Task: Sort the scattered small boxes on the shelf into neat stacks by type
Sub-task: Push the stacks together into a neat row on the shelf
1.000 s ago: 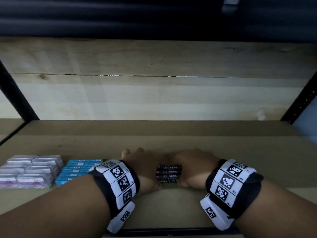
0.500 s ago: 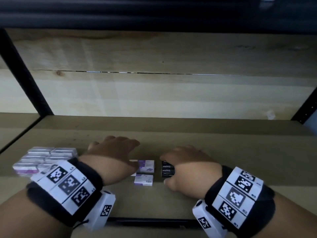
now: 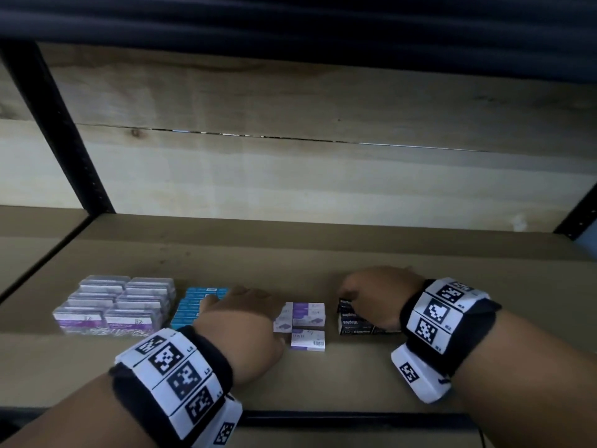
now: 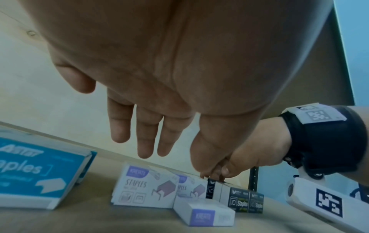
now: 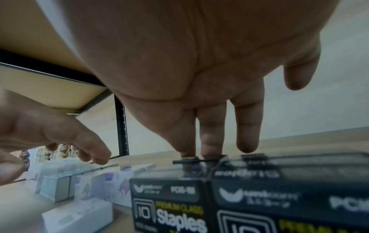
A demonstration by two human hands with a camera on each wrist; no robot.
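1. We stand at the shelf (image 3: 323, 253) with both our hands low near its front edge. The boxes lie in a row across it, from nine o'clock to three o'clock.

2. Our left hand (image 3: 239, 321) hangs over the gap between the blue boxes (image 3: 190, 305) and the white-and-purple boxes (image 3: 305, 315). In the left wrist view its fingers (image 4: 143, 134) are straight and relaxed and hold nothing. We judge it is free to reach for the next box.

3. Our right hand (image 3: 374, 295) rests on the black staple boxes (image 3: 355, 321) at three o'clock of the white-and-purple ones. In the right wrist view its fingers (image 5: 211, 134) point straight down and touch the top far edge of that stack (image 5: 219, 197). It presses, not clasps, likely to square the boxes against each other.

4. At far nine o'clock the clear-cased boxes (image 3: 113, 302) already sit in neat rows, and the blue boxes stand stacked just beside them.

5. One white-and-purple box (image 3: 307, 341) lies alone at six o'clock of its group, just in front of it, not yet stacked. We judge it is the next piece to lift, which would explain the left hand's position.

6. The black stack is small and light, so a hard push could slide it off square.
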